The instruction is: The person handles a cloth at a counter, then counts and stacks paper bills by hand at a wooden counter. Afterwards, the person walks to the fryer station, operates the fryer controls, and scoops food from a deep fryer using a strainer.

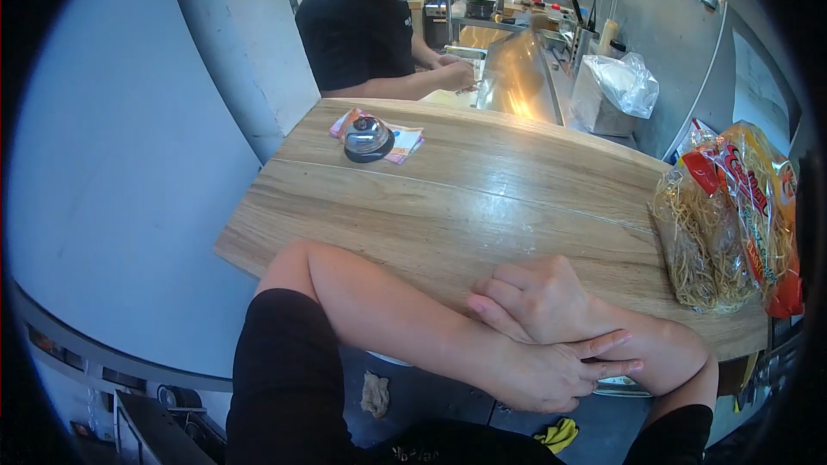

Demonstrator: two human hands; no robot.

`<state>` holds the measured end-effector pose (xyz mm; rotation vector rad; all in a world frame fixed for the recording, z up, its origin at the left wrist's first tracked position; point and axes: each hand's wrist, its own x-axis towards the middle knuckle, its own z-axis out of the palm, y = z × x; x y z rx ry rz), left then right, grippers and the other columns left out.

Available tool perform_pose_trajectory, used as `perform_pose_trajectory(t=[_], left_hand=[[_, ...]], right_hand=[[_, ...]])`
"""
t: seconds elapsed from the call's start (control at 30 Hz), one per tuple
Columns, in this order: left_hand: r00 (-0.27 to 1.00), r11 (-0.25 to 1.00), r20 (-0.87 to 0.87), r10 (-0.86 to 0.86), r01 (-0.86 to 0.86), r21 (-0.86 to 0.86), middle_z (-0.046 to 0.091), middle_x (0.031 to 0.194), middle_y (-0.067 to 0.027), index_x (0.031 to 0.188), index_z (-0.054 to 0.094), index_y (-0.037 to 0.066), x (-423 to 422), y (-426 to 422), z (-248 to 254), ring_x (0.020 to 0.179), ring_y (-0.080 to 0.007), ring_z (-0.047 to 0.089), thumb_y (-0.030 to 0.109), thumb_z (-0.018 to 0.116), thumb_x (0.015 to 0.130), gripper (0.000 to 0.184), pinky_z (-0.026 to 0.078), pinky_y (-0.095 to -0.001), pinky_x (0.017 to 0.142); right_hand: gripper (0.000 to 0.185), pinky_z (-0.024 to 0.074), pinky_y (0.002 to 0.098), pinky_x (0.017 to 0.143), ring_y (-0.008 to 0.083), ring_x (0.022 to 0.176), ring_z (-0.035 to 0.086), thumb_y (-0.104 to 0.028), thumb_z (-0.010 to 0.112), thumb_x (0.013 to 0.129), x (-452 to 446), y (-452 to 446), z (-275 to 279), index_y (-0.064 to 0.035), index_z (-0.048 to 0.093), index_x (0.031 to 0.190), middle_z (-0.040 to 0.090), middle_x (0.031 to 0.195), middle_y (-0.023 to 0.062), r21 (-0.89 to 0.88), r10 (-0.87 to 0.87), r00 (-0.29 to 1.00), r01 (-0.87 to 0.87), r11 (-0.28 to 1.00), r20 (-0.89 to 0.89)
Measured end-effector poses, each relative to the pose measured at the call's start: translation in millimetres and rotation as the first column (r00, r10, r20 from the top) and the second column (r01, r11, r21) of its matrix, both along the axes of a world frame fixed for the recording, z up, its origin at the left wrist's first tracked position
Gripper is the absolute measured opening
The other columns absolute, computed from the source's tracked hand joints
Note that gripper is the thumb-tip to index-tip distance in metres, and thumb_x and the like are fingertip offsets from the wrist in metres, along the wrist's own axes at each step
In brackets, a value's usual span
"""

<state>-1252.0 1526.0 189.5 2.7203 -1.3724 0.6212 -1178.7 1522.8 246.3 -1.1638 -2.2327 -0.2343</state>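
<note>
My forearms cross at the front edge of a wooden counter (pixel 413 207). My left hand (pixel 543 375) rests against my right forearm, with two fingers stretched out over it and the others bent. It holds no object. Just above it, my right hand (pixel 547 297) is curled closed at the counter's edge, with nothing visible in it. To the right stand clear bags of dried noodles (pixel 706 232), one with red printing. Toward the far left, a silver call bell (pixel 366 133) with a black base sits on some paper that looks like banknotes (pixel 407 145).
Beyond the counter, a person in a black shirt (pixel 353 34) works with both hands beside a steel surface (pixel 521 77). A white plastic bag (pixel 613 90) stands behind the counter. Below me lie a crumpled rag (pixel 375 393) and a yellow cloth (pixel 558 436). A pale panel (pixel 112 164) borders the left.
</note>
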Motion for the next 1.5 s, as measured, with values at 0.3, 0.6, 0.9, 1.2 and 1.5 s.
perform_pose_trajectory(t=[0.3, 0.6, 0.9, 1.2, 1.5], left_hand=[[1.0, 0.998, -0.015, 0.006, -0.005, 0.063, 0.049, 0.135, -0.0167, 0.105, 0.067, 0.003, 4.4, -1.1, -6.1, 0.143, -0.0378, 0.013, 0.023, 0.043, 0.074, 0.044, -0.014, -0.0679, 0.106], [0.985, 0.969, 0.168, 0.041, -0.081, 0.233, 0.046, 0.138, -0.0153, 0.11, 0.066, 0.003, -1.2, 4.8, 3.9, 0.14, -0.0337, 0.021, 0.02, 0.04, 0.075, 0.047, -0.012, -0.069, 0.106], [0.981, 0.97, 0.173, 0.093, -0.128, 0.206, 0.042, 0.141, -0.0153, 0.116, 0.062, 0.003, -0.4, 4.9, -3.2, 0.138, -0.0275, 0.028, 0.02, 0.037, 0.08, 0.048, -0.008, -0.0638, 0.11], [0.985, 0.984, 0.164, 0.055, -0.081, 0.159, 0.051, 0.115, -0.013, 0.093, 0.065, 0.003, 3.0, 4.0, -11.4, 0.138, -0.037, 0.025, 0.018, 0.041, 0.078, 0.032, -0.004, -0.0656, 0.108], [0.988, 0.971, -0.059, 0.142, -0.127, 0.202, 0.043, 0.138, -0.0196, 0.111, 0.062, -0.002, 4.0, 0.0, -14.3, 0.137, -0.0313, 0.029, 0.014, 0.039, 0.08, 0.042, 0.009, -0.0599, 0.114]], right_hand=[[0.036, 0.0454, 0.0328, 0.04, 0.0214, 0.042, 0.052, -0.034, 0.059, 0.089, 0.3, 0.6, -1.5, -0.009, 0.057, 0.063, 0.05, 0.06, 0.0065, 0.008, -0.025, 0.999, 0.025, 1.0, 0.037], [0.033, 0.044, 0.0321, 0.038, 0.0205, 0.041, 0.053, -0.035, 0.059, 0.089, 2.2, 0.2, -2.9, -0.0085, 0.056, 0.069, 0.049, 0.06, 0.0059, 0.027, -0.063, 0.989, 0.06, 0.998, 0.13], [0.03, 0.0441, 0.033, 0.038, 0.0202, 0.043, 0.054, -0.033, 0.058, 0.09, 1.9, -0.6, 1.7, -0.0089, 0.057, 0.073, 0.049, 0.059, 0.0055, 0.001, -0.07, 0.988, 0.071, 0.997, 0.136], [0.022, 0.0425, 0.0328, 0.038, 0.0201, 0.043, 0.052, -0.03, 0.063, 0.086, 3.8, -0.9, 1.4, -0.0101, 0.059, 0.077, 0.051, 0.063, 0.005, -0.029, -0.067, 0.984, 0.073, 0.997, 0.163], [0.023, 0.042, 0.0323, 0.038, 0.0195, 0.044, 0.053, -0.029, 0.064, 0.086, 3.3, 1.2, -1.4, -0.0098, 0.058, 0.074, 0.049, 0.06, 0.0048, -0.036, -0.082, 0.98, 0.09, 0.995, 0.18]])
